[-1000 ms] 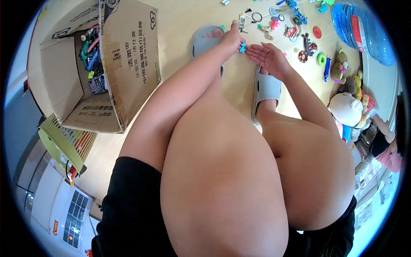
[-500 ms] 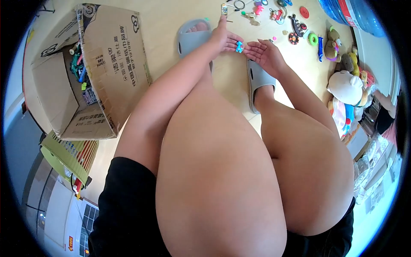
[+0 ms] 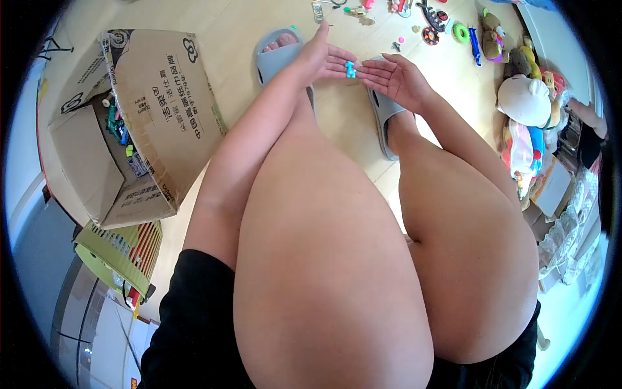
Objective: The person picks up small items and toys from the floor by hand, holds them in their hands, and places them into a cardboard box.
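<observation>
A small bright blue toy figure [image 3: 350, 69] lies at the meeting fingertips of both hands, above the floor between my feet. My left hand [image 3: 320, 59] is palm up, its fingers stretched toward the toy and its thumb pointing away. From the other side, my right hand [image 3: 400, 81] reaches in with its palm up and its fingers flat. Their fingertips come together around the toy; which hand bears its weight I cannot tell. Grey slippers, the left one [image 3: 271, 50] and the right one [image 3: 383, 133], are on my feet beside the hands.
An open cardboard box [image 3: 165, 97] with toys inside stands left. Small toys, including a green ring [image 3: 460, 33] and a blue stick-like toy [image 3: 475, 47], lie ahead. Plush toys, among them a white one [image 3: 522, 102], line the right; another person's arm [image 3: 586, 115] is beyond. A green slatted object [image 3: 126, 253] is lower left.
The view has shifted, so the floor toys sit higher and the box lower. Both hands stay palm up with the blue toy at their fingertips.
</observation>
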The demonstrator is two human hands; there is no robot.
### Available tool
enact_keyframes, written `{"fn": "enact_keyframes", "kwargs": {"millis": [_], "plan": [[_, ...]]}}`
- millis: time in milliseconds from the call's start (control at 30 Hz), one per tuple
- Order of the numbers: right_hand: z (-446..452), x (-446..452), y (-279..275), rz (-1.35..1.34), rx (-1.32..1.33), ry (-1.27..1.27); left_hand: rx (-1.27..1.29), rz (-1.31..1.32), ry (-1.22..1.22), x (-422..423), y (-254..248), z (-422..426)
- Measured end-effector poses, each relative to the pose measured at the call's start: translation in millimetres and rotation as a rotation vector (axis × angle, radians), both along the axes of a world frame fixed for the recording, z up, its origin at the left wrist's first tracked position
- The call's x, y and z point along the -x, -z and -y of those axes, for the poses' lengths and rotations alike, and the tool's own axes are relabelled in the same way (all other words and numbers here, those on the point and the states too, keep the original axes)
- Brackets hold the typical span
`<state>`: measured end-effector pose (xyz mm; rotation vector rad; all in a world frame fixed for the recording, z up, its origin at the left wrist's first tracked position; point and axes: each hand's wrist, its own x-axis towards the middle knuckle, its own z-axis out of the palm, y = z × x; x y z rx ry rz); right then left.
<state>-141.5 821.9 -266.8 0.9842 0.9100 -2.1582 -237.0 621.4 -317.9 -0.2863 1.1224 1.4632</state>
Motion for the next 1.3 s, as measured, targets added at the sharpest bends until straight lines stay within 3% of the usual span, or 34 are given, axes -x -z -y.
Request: {"fn": "enact_keyframes", "kwargs": {"millis": [233,333,600,700,1300], "plan": [[-0.9,-4.3,8.3,0.099,-0.011,-0.16,0.109,-0.099,0.173,-4.2,9.2,-3.4],[19.1,-3.7,15.9,0.265,-0.162,-0.145,0.16,-0.13,0.228,-5.7,9.4,-2.2],[41.4,-9.1,25.1,0.177,-0.286,0.04,0.186,-0.134,0.266,-4.3,23.0,-4.1],[43.5,-10.9,25.1,0.143,-0.262,0.043,0.189,-0.255,0.38,-8.1,24.7,-7.7],[31.1,-14.3,8.8,0.058,-0.168,0.014,0.087,-0.054,0.247,1.9,9.5,6.0]]}}
